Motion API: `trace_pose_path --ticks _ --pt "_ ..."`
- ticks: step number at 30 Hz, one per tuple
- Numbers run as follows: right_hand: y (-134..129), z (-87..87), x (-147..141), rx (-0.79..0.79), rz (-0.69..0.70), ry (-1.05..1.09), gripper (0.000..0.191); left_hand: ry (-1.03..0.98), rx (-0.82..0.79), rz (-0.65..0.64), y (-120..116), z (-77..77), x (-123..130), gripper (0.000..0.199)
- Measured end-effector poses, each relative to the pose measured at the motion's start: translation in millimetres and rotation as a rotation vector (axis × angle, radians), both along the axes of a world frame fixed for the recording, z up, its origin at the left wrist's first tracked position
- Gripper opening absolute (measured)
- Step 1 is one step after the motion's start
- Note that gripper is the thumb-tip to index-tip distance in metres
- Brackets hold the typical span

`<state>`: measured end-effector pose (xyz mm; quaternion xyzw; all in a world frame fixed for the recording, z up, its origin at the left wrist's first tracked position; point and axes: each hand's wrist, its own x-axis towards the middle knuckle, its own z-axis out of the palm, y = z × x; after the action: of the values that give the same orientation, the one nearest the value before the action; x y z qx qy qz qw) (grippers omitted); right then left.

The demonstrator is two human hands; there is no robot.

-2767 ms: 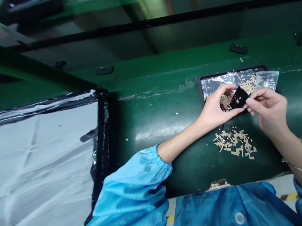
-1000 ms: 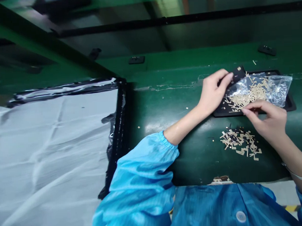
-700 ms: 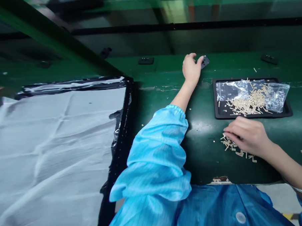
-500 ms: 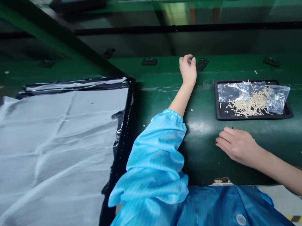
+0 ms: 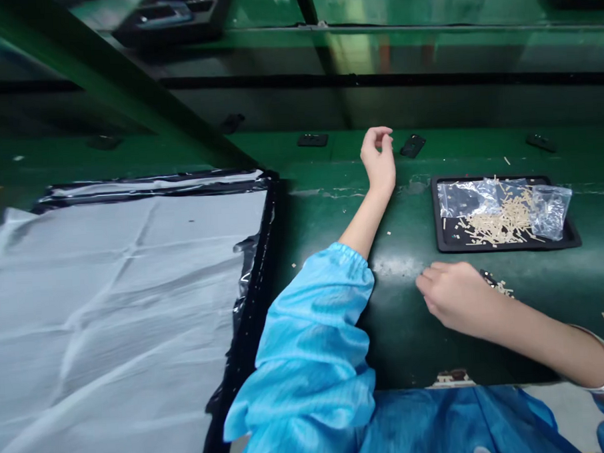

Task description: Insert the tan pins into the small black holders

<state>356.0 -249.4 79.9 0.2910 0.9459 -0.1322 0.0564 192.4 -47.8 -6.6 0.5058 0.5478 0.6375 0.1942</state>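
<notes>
Left hand point(image 5: 378, 158) loosely curled, with nothing seen in it, just beside a flat black piece point(image 5: 412, 145). Right hand point(image 5: 455, 292) bent over, well apart from the left; can't tell if holding anything. Seems only partly done: black piece set down, but lots of pale bits point(image 5: 502, 222) left in the tray point(image 5: 508, 246) beyond the right hand, and a small pile point(image 5: 497, 284) partly hidden by it. No words or brand names clear enough to read.

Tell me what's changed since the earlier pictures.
The left hand has let go of the black part, first held over the tray, leaving it farther back on the bench. The right hand has moved left and nearer the body, partly hiding the loose pile. The tray stayed put.
</notes>
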Motion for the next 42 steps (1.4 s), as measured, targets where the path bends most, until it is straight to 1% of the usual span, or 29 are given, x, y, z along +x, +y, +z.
trace_pose_path --ticks 1,3,4,6,7,8,10,12,13,15,16,18,21,23,26,29,31,33,35,39,42 --pt "7 -3.4 11 -0.007 -0.047 0.144 0.011 0.026 0.047 -0.024 -8 7.2 8 0.016" --pt "25 -10.0 36 -0.008 -0.242 0.458 0.012 0.043 0.104 -0.131 -28 22.8 30 0.016" --pt "34 -13.0 49 -0.010 -0.364 0.597 0.010 0.033 0.119 -0.210 -39 30.2 44 0.015" --pt "51 -18.7 71 0.047 -0.683 0.850 0.004 -0.014 0.103 -0.393 -62 41.7 72 0.016" --pt "58 -21.5 80 0.062 -0.798 0.964 0.001 -0.046 0.072 -0.508 -74 45.3 85 0.017" --pt "63 -24.3 87 0.066 -0.882 1.072 0.005 -0.085 0.024 -0.631 -84 47.3 96 0.016" --pt "68 -29.6 96 0.049 -0.956 1.226 0.009 -0.205 -0.125 -0.865 -100 47.2 111 0.018" --pt "66 -33.4 98 0.050 -0.956 1.281 0.010 -0.356 -0.302 -1.065 -109 44.3 117 0.028" --pt "64 -34.5 98 0.068 -0.944 1.277 0.010 -0.430 -0.381 -1.141 -112 42.7 118 0.032" --pt "58 -35.3 97 0.117 -0.897 1.237 0.007 -0.544 -0.485 -1.236 -114 40.9 117 0.034" --pt "56 -35.1 96 0.147 -0.868 1.213 0.007 -0.580 -0.511 -1.257 -114 40.7 116 0.032" --pt "53 -34.4 95 0.212 -0.814 1.165 0.006 -0.619 -0.526 -1.259 -115 41.6 115 0.026" --pt "53 -33.2 96 0.259 -0.777 1.104 0.006 -0.606 -0.473 -1.201 -117 43.9 115 0.028" --pt "54 -32.6 97 0.227 -0.784 1.075 0.008 -0.564 -0.415 -1.141 -118 45.2 115 0.031" --pt "55 -32.1 97 0.176 -0.834 1.060 0.011 -0.479 -0.362 -1.078 -121 46.7 115 0.032" --pt "55 -31.5 97 0.129 -0.888 1.076 0.011 -0.400 -0.331 -1.066 -123 47.7 115 0.033" --pt "56 -30.6 97 0.084 -0.886 1.081 0.007 -0.373 -0.321 -1.066 -124 48.1 115 0.033" --pt "56 -29.3 98 0.060 -0.876 1.076 0.001 -0.368 -0.319 -1.054 -125 48.4 116 0.032" --pt "56 -28.4 98 0.056 -0.887 1.078 0.005 -0.378 -0.320 -1.037 -125 48.9 116 0.031" --pt "56 -30.3 98 0.010 -0.936 1.126 0.004 -0.383 -0.322 -1.018 -126 49.8 116 0.028" --pt "57 -32.8 98 -0.021 -0.965 1.164 0.004 -0.356 -0.306 -1.012 -127 49.6 116 0.021"
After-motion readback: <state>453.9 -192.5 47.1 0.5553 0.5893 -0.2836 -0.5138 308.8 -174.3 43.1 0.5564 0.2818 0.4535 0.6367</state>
